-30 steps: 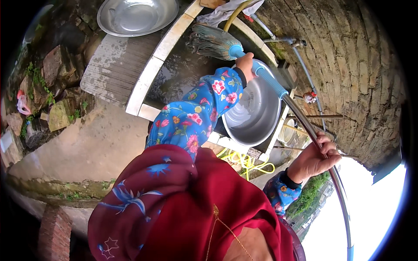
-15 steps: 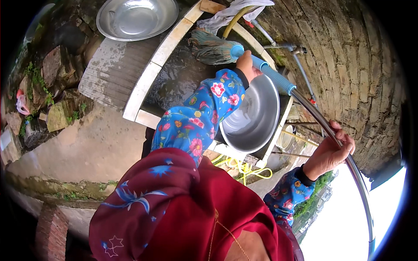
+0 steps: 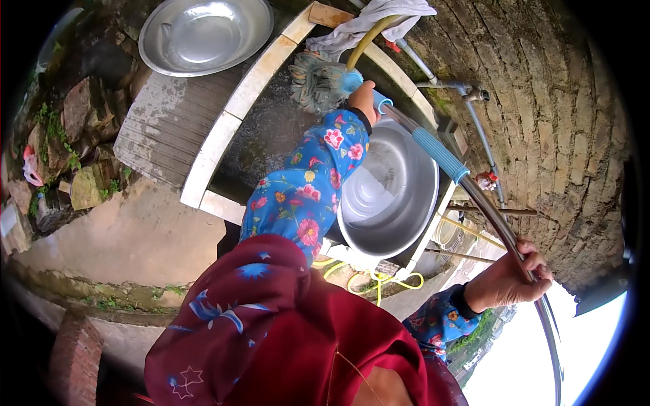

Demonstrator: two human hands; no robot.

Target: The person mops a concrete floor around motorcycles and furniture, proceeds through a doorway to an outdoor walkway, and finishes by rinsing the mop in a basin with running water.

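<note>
A mop with grey-green stringy strands (image 3: 313,81) leans across the tub, its metal pole (image 3: 497,220) slanting down to the right. My left hand (image 3: 363,101) is closed round the blue collar just above the strands. Along the pole, my right hand (image 3: 511,274) grips the bare metal, fingers wrapped over it. Between my hands sits a ribbed blue sleeve (image 3: 440,155); a short stretch of metal shows between it and the collar. Below my left hand, a grey metal basin (image 3: 386,189) holds some water, inside the tiled tub (image 3: 215,159).
Beyond the tub, a wide silver basin (image 3: 206,37) rests near a ribbed washing slab (image 3: 162,128). A white cloth (image 3: 376,24) and a yellowish hose (image 3: 369,40) hang over the rim. Pipes with a tap (image 3: 477,93) line the brick wall at right. Yellow cord (image 3: 382,277) lies near me.
The ribbed sleeve has shifted up the pole away from the collar, baring metal between them. The mop strands look more bunched. Both hands keep their hold, the left slightly further left.
</note>
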